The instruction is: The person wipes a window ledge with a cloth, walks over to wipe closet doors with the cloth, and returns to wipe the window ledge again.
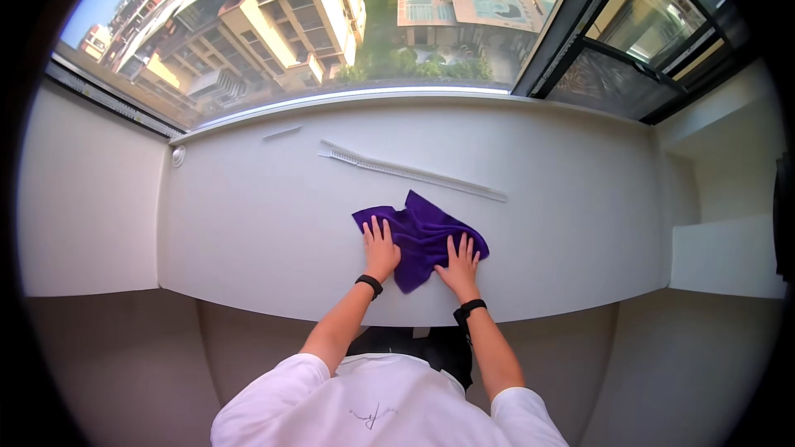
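Note:
A crumpled purple cloth [426, 236] lies on the white desk top [248, 232], with folds running across its middle. My left hand [382, 250] rests on the cloth's left part, fingers spread. On its lower right part lies my right hand [460, 265], flat with the fingers apart. Neither hand grips the cloth; both press down on it from above. Each wrist wears a black band.
Beyond the cloth lies a long white plastic strip [414, 172], slanting across the desk. A short thin strip [281, 133] is farther back on the left. A round white fitting [178, 156] sits by the left wall. The window [331, 33] borders the back.

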The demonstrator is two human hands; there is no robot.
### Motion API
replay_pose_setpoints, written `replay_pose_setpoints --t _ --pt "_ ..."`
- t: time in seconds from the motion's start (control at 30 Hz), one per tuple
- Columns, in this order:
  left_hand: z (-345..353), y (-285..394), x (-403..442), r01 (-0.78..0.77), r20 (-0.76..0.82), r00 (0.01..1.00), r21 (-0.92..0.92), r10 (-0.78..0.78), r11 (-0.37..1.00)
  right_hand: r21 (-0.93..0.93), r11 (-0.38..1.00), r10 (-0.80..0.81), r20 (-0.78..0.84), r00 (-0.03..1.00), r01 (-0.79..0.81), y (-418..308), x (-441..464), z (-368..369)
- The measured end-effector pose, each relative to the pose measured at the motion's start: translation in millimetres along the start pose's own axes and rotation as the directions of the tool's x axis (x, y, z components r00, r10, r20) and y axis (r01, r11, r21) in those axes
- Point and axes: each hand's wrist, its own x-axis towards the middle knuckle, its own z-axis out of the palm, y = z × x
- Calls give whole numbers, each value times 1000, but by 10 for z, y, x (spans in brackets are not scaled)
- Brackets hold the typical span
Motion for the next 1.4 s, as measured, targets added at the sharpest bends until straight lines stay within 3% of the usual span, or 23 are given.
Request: replay_pose_setpoints --t 0.13,0.27,0.37,0.47,0.5,0.57,0.6,0.7,0.8,0.93,0.97,1.07,1.23,1.4 --pt "-65 -68 268 6 14 1000 54 -7 999 25 999 -40 38 998 40 -388 67 175" --pt "-53 -22 -106 -276 161 947 -33 278 960 78 982 -183 144 973 173 -432 -499 230" --pt "-27 158 -641 -363 287 890 -28 355 932 64 969 -247 230 941 239 -58 -1026 129" --pt "190 363 -879 -315 418 858 -30 299 949 28 976 -214 270 939 214 557 -1252 -175" --pt "249 484 -815 -321 420 855 -35 306 946 34 987 -162 270 949 159 805 -1239 -304" --pt "351 727 -559 -181 560 820 53 121 982 42 999 -36 220 975 27 1207 -1041 -521" --pt "445 811 -358 -186 590 797 40 127 982 46 998 42 173 984 -50 1396 -884 -602" --pt "572 1251 282 -143 466 875 -3 128 990 99 980 161 129 978 -174 1734 -159 -801" --pt "675 1750 846 -48 317 947 -21 52 999 124 962 235 67 970 -242 1602 574 -925" --pt "877 2161 957 37 216 976 3 -36 999 80 983 160 64 985 -164 1425 819 -839" --pt "945 2217 896 40 181 983 -18 -36 999 90 992 80 76 994 -86 1453 698 -806" --pt "1029 2254 456 -79 180 980 -28 83 996 83 994 -78 111 991 69 1697 197 -834" --pt "939 2351 -370 -134 322 936 -53 144 990 -20 998 -48 208 977 53 2464 -622 -1144" --pt "820 2587 -267 66 409 912 -157 4 985 -72 997 29 215 976 -13 2945 -357 -1353"
